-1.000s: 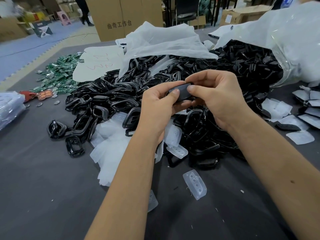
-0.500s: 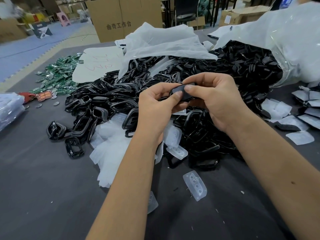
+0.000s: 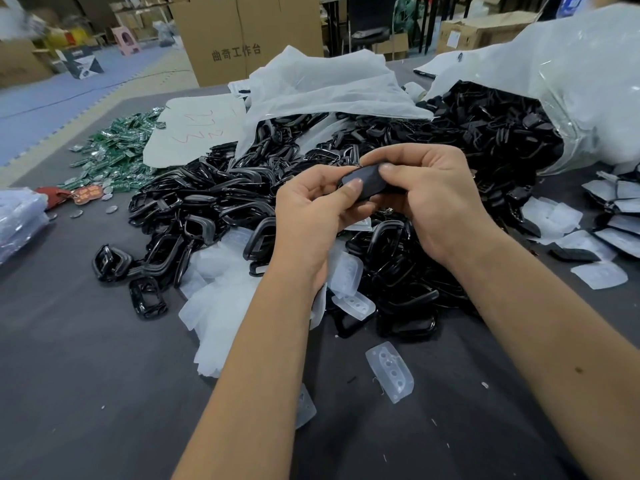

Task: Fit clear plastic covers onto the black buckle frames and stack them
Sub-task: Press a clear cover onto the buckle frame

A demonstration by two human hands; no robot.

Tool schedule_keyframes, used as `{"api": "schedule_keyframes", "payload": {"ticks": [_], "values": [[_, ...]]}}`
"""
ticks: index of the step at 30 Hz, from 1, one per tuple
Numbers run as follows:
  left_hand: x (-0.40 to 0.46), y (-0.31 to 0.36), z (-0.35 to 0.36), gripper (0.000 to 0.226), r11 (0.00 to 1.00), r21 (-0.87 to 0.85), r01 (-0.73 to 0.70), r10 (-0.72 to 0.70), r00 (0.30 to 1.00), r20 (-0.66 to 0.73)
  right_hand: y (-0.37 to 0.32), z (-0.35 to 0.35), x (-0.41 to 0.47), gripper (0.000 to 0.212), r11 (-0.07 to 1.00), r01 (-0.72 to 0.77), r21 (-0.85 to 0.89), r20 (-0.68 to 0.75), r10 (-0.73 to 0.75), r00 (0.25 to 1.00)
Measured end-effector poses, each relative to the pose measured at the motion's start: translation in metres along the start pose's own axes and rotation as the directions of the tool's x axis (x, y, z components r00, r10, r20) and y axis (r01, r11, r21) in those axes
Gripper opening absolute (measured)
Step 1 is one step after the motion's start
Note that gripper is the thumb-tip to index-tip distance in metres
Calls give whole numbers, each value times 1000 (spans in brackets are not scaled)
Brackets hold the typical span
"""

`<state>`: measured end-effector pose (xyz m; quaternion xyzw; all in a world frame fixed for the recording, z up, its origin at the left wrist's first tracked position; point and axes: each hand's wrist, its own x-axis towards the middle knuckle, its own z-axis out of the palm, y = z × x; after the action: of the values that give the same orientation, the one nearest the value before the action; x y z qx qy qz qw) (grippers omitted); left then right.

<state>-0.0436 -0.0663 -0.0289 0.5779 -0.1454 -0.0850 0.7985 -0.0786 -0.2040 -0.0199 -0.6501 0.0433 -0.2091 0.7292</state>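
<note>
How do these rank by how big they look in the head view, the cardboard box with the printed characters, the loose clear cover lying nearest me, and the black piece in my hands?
1. Cardboard box, despite being farthest.
2. Clear cover and black piece: look alike; hands partly hide the piece, so unranked.

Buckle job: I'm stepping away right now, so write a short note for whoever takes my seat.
Left hand and right hand both pinch one black buckle above the table; keep that grip.
Bare black frames lie heaped ahead and spill from the bag.
Clear covers lie under the left wrist, one loose cover nearer you.
Finished pieces lie far right.
Left: most of the heap.
</note>
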Motion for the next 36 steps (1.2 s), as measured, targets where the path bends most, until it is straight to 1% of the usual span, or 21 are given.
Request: {"api": "schedule_keyframes", "payload": {"ticks": [2,6,8,10,11,13,15,17,20,24,27,28,30,31,33,36], "values": [[0,1,1,10,999,-23,32,-33,999,-26,-1,1,0,31,1000,2,-14,7,-2,1000],[0,1,1,10,989,-97,109,-115,992,-60,-2,0,-1,32,998,-60,37,47,58,997],[1,2,-1,11,986,-115,119,-126,990,-55,0,-1,0,27,997,-55,-58,51,58,997],[1,2,-2,10,988,-104,111,-116,992,-48,4,-2,0,21,981,-9,-192,28,14,1000],[1,2,-2,10,991,-88,100,-104,994,-44,6,-3,1,19,972,14,-236,9,-12,1000],[1,1,-4,8,997,-20,69,-69,997,-41,9,-5,2,19,962,39,-271,-21,-47,999],[1,0,-6,5,995,90,45,-41,998,-48,10,-7,3,19,960,54,-276,-27,-64,998],[1,0,-8,8,981,190,42,-34,998,-49,10,-9,3,17,956,63,-288,-21,-72,997],[1,2,-12,8,955,297,19,-17,1000,-10,10,-12,4,11,942,81,-326,22,-78,997],[2,7,-16,9,935,355,18,-23,1000,9,10,-14,5,16,894,134,-427,98,-101,990],[3,10,-20,7,942,325,79,-74,997,-28,9,-15,6,26,861,162,-482,114,-122,986],[3,11,-21,7,945,309,103,-94,995,-43,8,-16,5,29,835,209,-509,133,-163,977],[4,14,-23,7,954,250,167,-157,986,-60,5,-19,1,32,733,364,-575,234,-279,931],[5,16,-24,7,958,195,210,-200,977,-70,3,-20,-1,32,676,440,-592,307,-316,898],[7,19,-26,9,950,54,309,-303,949,-86,2,-20,-1,30,592,536,-602,416,-340,843],[6,20,-28,21,905,-108,412,-418,907,-47,1,-20,2,19,490,616,-617,464,-405,788]]}}
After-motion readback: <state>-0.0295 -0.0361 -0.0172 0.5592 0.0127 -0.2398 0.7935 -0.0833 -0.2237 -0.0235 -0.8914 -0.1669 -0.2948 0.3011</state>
